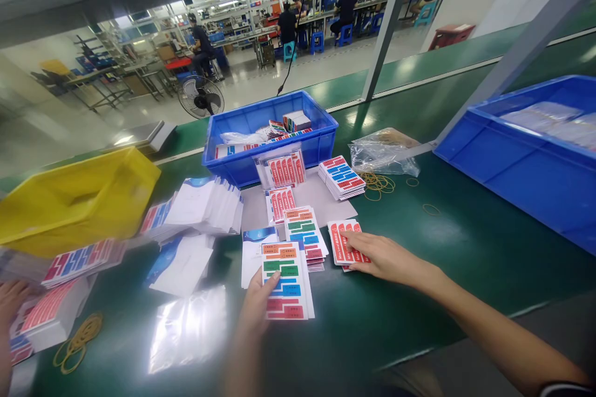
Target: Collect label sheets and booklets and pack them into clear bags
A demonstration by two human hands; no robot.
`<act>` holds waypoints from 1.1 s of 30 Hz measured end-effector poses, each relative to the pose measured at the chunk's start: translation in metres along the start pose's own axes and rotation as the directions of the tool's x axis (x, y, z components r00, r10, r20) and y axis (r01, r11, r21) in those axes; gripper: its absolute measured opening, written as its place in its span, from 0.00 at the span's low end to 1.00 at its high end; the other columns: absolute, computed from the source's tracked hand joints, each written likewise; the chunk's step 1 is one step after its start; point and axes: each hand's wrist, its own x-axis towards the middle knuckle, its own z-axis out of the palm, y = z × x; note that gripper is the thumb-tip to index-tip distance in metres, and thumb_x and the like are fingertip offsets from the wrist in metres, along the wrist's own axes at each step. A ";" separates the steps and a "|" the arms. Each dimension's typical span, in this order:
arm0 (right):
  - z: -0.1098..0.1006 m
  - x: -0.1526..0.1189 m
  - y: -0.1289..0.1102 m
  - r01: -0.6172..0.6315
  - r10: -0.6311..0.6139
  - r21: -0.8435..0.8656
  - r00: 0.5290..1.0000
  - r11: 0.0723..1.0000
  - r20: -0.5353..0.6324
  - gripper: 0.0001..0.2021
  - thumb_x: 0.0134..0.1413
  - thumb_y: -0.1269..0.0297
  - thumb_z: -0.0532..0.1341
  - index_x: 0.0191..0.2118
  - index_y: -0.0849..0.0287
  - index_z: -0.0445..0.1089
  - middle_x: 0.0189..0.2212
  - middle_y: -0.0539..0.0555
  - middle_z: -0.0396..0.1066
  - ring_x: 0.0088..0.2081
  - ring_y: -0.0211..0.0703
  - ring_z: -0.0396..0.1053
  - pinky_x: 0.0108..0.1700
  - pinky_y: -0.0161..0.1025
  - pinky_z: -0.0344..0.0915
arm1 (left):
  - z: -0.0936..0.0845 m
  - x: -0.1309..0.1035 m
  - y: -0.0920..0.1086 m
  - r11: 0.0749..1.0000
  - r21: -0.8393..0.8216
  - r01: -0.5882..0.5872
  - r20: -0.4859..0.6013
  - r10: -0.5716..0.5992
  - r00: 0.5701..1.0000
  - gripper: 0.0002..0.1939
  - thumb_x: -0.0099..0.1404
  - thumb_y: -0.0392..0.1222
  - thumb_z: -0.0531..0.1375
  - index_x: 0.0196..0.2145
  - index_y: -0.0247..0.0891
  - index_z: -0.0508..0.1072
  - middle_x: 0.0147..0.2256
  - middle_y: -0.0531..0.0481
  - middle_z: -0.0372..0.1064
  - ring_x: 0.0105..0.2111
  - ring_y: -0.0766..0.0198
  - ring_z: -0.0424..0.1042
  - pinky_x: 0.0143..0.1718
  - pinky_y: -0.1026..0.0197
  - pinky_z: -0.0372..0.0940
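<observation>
My left hand (pixel 257 301) is closed on a few sticker sheets (pixel 285 279) printed with orange, green, blue and dark red labels, the thumb lying on top. My right hand (pixel 379 257) grips the near right edge of a small stack of red label cards (pixel 342 242), which rests on or just above the table. Between the hands lies a pile of multicoloured sticker sheets (pixel 305 232). Behind it are more red label cards (pixel 282 200) and a bagged red set (pixel 286 169) leaning on a blue bin. White-and-blue leaflets (pixel 250 267) lie partly under the held sheets.
A blue bin (pixel 270 161) stands behind, another blue bin (pixel 521 161) right, a blurred yellow bin (pixel 79 198) left. Red-and-blue sheets (pixel 342 177), rubber bands (pixel 379 184), white leaflets (pixel 205 205) and clear bags (pixel 189 329) lie about. Another person's hand (pixel 12 301) is at far left.
</observation>
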 end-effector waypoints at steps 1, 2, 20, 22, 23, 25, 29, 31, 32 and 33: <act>-0.001 0.001 -0.001 -0.005 0.004 -0.012 1.000 1.000 -0.024 0.15 0.60 0.59 0.57 0.50 0.58 0.68 0.53 0.60 0.69 0.51 0.55 0.70 0.49 0.47 0.70 | 0.000 0.001 -0.001 1.000 -0.006 0.003 -0.002 -0.003 1.000 0.27 0.55 0.45 0.67 0.50 0.36 0.66 0.45 0.40 0.74 0.45 0.47 0.74 0.47 0.49 0.71; -0.002 0.002 -0.003 -0.017 0.015 -0.031 0.998 0.999 -0.068 0.13 0.62 0.61 0.54 0.48 0.58 0.69 0.48 0.59 0.73 0.45 0.53 0.73 0.44 0.46 0.72 | 0.000 0.001 -0.002 1.000 -0.008 0.010 -0.002 -0.010 1.000 0.28 0.55 0.46 0.67 0.51 0.36 0.66 0.45 0.39 0.74 0.45 0.47 0.74 0.46 0.48 0.71; -0.008 0.085 -0.080 0.228 -0.057 0.436 0.927 0.871 -0.370 0.10 0.61 0.63 0.55 0.40 0.59 0.72 0.39 0.56 0.75 0.43 0.46 0.72 0.48 0.44 0.68 | 0.001 0.003 -0.010 0.989 0.122 -0.081 -0.068 0.090 0.994 0.22 0.61 0.49 0.60 0.53 0.49 0.67 0.46 0.55 0.75 0.57 0.48 0.59 0.52 0.46 0.66; -0.028 0.121 -0.048 -0.022 0.199 0.604 0.953 0.797 -0.227 0.08 0.59 0.63 0.59 0.40 0.59 0.71 0.40 0.56 0.74 0.42 0.46 0.71 0.45 0.43 0.68 | -0.002 0.003 -0.012 0.985 0.135 -0.108 -0.079 0.119 0.990 0.22 0.61 0.48 0.60 0.53 0.49 0.67 0.45 0.55 0.75 0.57 0.47 0.60 0.51 0.45 0.66; -0.035 0.140 -0.032 -0.072 0.236 0.624 0.954 0.778 -0.183 0.08 0.59 0.63 0.59 0.41 0.60 0.71 0.39 0.56 0.74 0.40 0.44 0.71 0.41 0.40 0.69 | -0.003 0.004 -0.012 0.983 0.134 -0.126 -0.079 0.138 0.987 0.22 0.61 0.48 0.60 0.53 0.50 0.67 0.44 0.55 0.75 0.56 0.47 0.60 0.50 0.45 0.67; -0.040 0.174 -0.002 -0.203 0.311 0.662 0.949 0.722 -0.048 0.09 0.61 0.63 0.57 0.37 0.64 0.70 0.32 0.56 0.74 0.30 0.39 0.71 0.30 0.34 0.68 | -0.004 0.003 -0.011 0.980 0.119 -0.159 -0.068 0.168 0.983 0.23 0.59 0.47 0.61 0.53 0.50 0.67 0.43 0.55 0.76 0.56 0.46 0.60 0.48 0.45 0.68; -0.020 0.213 0.029 -0.419 0.384 0.660 0.900 0.624 0.208 0.12 0.63 0.61 0.57 0.33 0.65 0.68 0.24 0.47 0.68 0.20 0.30 0.64 0.22 0.30 0.64 | -0.004 0.002 -0.006 0.981 0.100 -0.164 -0.018 0.167 0.986 0.24 0.57 0.47 0.63 0.52 0.52 0.67 0.44 0.54 0.76 0.55 0.45 0.61 0.45 0.46 0.70; -0.005 0.222 0.032 -0.466 0.384 0.657 0.880 0.593 0.278 0.12 0.63 0.60 0.58 0.34 0.65 0.68 0.24 0.47 0.67 0.21 0.30 0.64 0.22 0.30 0.64 | -0.004 0.001 -0.005 0.981 0.104 -0.161 -0.008 0.162 0.987 0.23 0.57 0.48 0.63 0.51 0.52 0.68 0.44 0.54 0.76 0.55 0.44 0.61 0.45 0.47 0.70; 0.001 0.225 0.032 -0.482 0.381 0.657 0.873 0.580 0.304 0.12 0.63 0.60 0.58 0.34 0.65 0.68 0.24 0.47 0.67 0.21 0.30 0.63 0.22 0.30 0.64 | -0.005 0.001 -0.005 0.980 0.109 -0.165 -0.008 0.167 0.986 0.23 0.57 0.49 0.64 0.51 0.53 0.68 0.44 0.54 0.76 0.54 0.44 0.61 0.45 0.47 0.70; 0.007 0.227 0.031 -0.493 0.376 0.657 0.868 0.570 0.325 0.12 0.63 0.60 0.58 0.34 0.65 0.68 0.24 0.46 0.66 0.20 0.30 0.63 0.22 0.29 0.64 | -0.005 0.001 -0.006 0.978 0.115 -0.174 -0.008 0.176 0.984 0.23 0.56 0.49 0.64 0.51 0.53 0.68 0.43 0.54 0.76 0.54 0.44 0.61 0.45 0.47 0.70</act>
